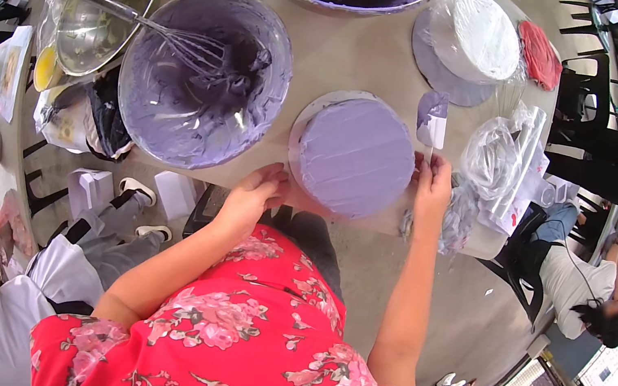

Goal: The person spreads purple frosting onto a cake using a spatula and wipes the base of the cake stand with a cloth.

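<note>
A round cake coated in purple frosting (356,155) stands on a pale round board (299,129) near the table's front edge. Just right of it, my right hand (434,178) holds a spatula (433,129) by its thin handle; the white blade is smeared with purple. My left hand (260,187) is at the table edge, left of the cake, fingers loosely curled; no object shows in it. Beyond that hand, a large steel bowl of purple frosting (141,126) holds a wire whisk (186,44).
Another frosting bowl (341,8) stands at the back. A white-frosted cake (485,38) rests back right, near a red cloth (538,55). Crumpled plastic wrap (492,157) lies right. An emptier steel bowl (109,9) leans at left. A person in white (566,282) sits on the right.
</note>
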The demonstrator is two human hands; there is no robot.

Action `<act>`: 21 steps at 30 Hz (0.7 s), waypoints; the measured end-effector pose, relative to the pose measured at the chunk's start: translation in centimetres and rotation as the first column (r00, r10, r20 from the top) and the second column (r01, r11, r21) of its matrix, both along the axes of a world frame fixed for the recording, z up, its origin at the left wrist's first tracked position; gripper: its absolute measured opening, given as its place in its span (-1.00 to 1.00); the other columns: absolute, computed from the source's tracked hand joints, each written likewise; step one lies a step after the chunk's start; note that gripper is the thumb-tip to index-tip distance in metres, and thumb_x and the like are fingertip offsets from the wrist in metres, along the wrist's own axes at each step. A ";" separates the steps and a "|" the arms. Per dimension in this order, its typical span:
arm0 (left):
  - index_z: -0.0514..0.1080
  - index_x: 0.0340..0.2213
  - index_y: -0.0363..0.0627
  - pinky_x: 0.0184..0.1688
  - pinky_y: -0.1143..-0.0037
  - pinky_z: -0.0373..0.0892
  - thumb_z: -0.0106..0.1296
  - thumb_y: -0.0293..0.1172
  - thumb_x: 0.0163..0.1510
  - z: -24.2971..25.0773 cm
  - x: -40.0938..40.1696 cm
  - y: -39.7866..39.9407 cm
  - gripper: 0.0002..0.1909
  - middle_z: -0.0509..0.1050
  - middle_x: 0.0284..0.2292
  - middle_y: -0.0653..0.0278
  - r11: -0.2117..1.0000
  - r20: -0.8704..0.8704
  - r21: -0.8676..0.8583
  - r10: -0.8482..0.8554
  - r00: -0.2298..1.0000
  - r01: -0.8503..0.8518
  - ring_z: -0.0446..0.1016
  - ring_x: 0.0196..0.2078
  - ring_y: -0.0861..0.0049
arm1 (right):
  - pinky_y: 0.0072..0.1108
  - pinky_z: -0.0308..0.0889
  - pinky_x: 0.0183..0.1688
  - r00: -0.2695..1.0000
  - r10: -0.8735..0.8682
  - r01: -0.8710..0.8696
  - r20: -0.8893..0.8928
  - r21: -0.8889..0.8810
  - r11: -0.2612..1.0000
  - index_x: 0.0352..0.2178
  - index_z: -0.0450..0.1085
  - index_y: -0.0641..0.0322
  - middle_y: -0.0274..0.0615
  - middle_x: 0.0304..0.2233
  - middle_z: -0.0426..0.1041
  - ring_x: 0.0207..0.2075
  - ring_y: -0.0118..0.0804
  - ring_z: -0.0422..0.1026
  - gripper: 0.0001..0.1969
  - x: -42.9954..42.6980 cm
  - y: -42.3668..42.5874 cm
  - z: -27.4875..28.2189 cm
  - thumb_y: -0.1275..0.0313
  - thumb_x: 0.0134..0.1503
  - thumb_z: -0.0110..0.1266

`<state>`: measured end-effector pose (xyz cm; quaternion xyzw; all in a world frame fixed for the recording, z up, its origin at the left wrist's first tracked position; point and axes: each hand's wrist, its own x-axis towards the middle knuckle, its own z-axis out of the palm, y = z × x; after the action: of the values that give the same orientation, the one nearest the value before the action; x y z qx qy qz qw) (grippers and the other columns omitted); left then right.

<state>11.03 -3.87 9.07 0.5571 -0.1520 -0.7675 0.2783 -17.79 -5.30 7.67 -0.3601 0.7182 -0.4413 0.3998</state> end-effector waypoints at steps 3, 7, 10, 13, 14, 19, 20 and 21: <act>0.05 -0.01 -0.36 -0.09 0.50 0.22 -0.25 -0.44 0.05 -0.1 0.0 -1.3 -0.54 0.25 -0.09 0.09 0.993 0.090 -0.114 -0.005 0.996 0.016 0.28 -0.09 0.44 | -0.69 0.32 -0.37 1.000 -0.018 0.019 0.022 -0.043 0.999 -0.28 0.19 0.41 -0.14 -0.36 0.40 -0.40 -0.47 0.40 -0.85 0.6 -0.5 0.5 0.58 0.08 -0.21; 0.00 0.03 -0.30 -0.09 0.50 0.22 -0.24 -0.40 0.06 -0.7 0.5 -3.3 -0.49 0.26 -0.10 0.08 0.994 0.037 -0.091 -0.051 0.998 0.054 0.29 -0.10 0.44 | -0.70 0.32 -0.40 1.000 0.002 -0.002 0.008 0.045 0.999 -0.28 0.19 0.39 -0.15 -0.36 0.40 -0.41 -0.47 0.40 -0.85 -0.2 0.2 0.1 0.56 0.08 -0.20; -0.06 0.06 -0.26 -0.13 0.50 0.24 -0.22 -0.36 0.06 -0.7 1.1 -4.7 -0.45 0.28 -0.12 0.08 0.996 -0.015 -0.055 -0.070 0.997 0.069 0.31 -0.12 0.44 | -0.70 0.32 -0.44 0.994 0.007 -0.013 0.106 0.050 0.999 -0.30 0.19 0.39 -0.15 -0.38 0.41 -0.41 -0.46 0.41 -0.87 -0.6 1.1 -0.2 0.57 0.08 -0.20; -0.07 0.06 -0.24 -0.15 0.49 0.25 -0.21 -0.33 0.07 -0.6 1.0 -5.3 -0.44 0.30 -0.13 0.06 0.996 -0.019 -0.050 -0.081 0.997 0.080 0.32 -0.14 0.44 | -0.70 0.33 -0.44 0.996 -0.033 0.032 0.077 0.013 0.999 -0.31 0.19 0.39 -0.15 -0.38 0.40 -0.41 -0.45 0.41 -0.87 -0.1 3.0 -0.9 0.58 0.08 -0.21; -0.04 0.05 -0.22 -0.16 0.52 0.24 -0.23 -0.32 0.08 -0.5 0.8 -5.4 -0.47 0.31 -0.13 0.10 0.995 -0.014 -0.066 -0.073 0.997 0.072 0.32 -0.15 0.49 | -0.70 0.33 -0.42 0.995 -0.065 0.063 0.079 0.031 0.998 -0.31 0.18 0.40 -0.14 -0.38 0.40 -0.40 -0.45 0.42 -0.88 0.2 3.8 -0.9 0.59 0.08 -0.23; 0.00 0.04 -0.24 -0.12 0.52 0.22 -0.25 -0.32 0.10 -1.6 -0.1 -4.9 -0.50 0.29 -0.12 0.10 0.984 0.040 -0.171 -0.039 0.998 0.045 0.30 -0.12 0.48 | -0.66 0.34 -0.37 0.984 -0.140 0.144 0.112 -0.029 0.989 -0.30 0.15 0.43 -0.11 -0.38 0.40 -0.40 -0.42 0.42 -0.86 2.4 7.2 -0.9 0.61 0.08 -0.26; 0.00 0.03 -0.26 -0.09 0.51 0.20 -0.27 -0.32 0.10 -1.6 -0.4 -4.7 -0.51 0.26 -0.09 0.07 0.978 0.028 -0.208 0.003 1.000 0.003 0.28 -0.09 0.45 | -0.65 0.34 -0.36 0.987 -0.145 0.147 0.062 -0.028 0.989 -0.30 0.15 0.44 -0.10 -0.37 0.39 -0.39 -0.41 0.42 -0.86 2.7 7.8 -1.0 0.61 0.08 -0.26; 0.01 0.03 -0.29 -0.05 0.49 0.19 -0.28 -0.31 0.11 -1.5 -0.7 -4.5 -0.52 0.23 -0.07 0.03 0.969 0.014 -0.243 0.043 0.999 -0.038 0.26 -0.07 0.41 | -0.64 0.34 -0.35 0.988 -0.152 0.153 0.011 -0.025 0.988 -0.30 0.14 0.45 -0.10 -0.37 0.38 -0.38 -0.41 0.42 -0.86 3.1 8.4 -1.1 0.62 0.08 -0.27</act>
<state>10.28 -8.37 7.57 0.5293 -0.2361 -0.7319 0.3583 -14.73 3.07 6.61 -0.3073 0.7360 -0.4816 0.3633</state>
